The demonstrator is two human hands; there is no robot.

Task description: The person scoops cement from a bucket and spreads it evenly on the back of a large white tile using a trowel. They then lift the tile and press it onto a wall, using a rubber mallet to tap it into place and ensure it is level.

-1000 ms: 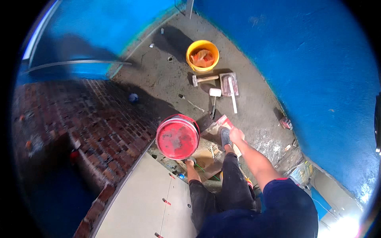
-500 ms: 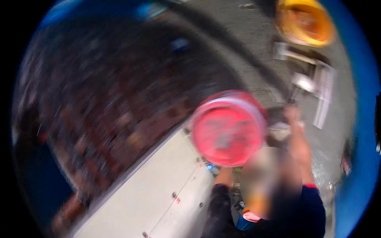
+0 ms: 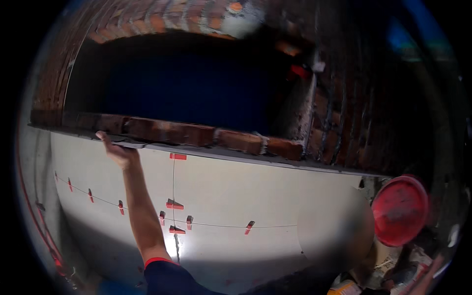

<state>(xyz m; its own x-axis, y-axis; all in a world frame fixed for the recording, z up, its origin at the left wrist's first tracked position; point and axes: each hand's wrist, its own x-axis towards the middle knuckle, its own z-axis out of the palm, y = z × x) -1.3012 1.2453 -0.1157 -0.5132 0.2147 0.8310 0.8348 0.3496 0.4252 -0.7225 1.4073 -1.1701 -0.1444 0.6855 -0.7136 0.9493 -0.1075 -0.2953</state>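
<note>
My left hand reaches up to the top edge of a pale tiled wall, the bare forearm coming out of a dark sleeve with a red cuff. One finger points up along the edge towards a course of red bricks. The other fingers are partly hidden, and nothing I can make out sits in the hand. A thin grey strip runs by the hand along the tile's top. Along the tile joints stand several red levelling wedges. Nowhere in the picture does my right hand show.
Above the bricks gapes a dark opening in the brick wall, with a small red thing at its right side. A red bucket stands at the right, with bags and blurred things below it. Red cords run down the far left.
The view has swung left from the floor, bucket and bench to the tiled wall. The red bucket now lies at the right rim. My right hand, earlier with a tool, has left the view.
</note>
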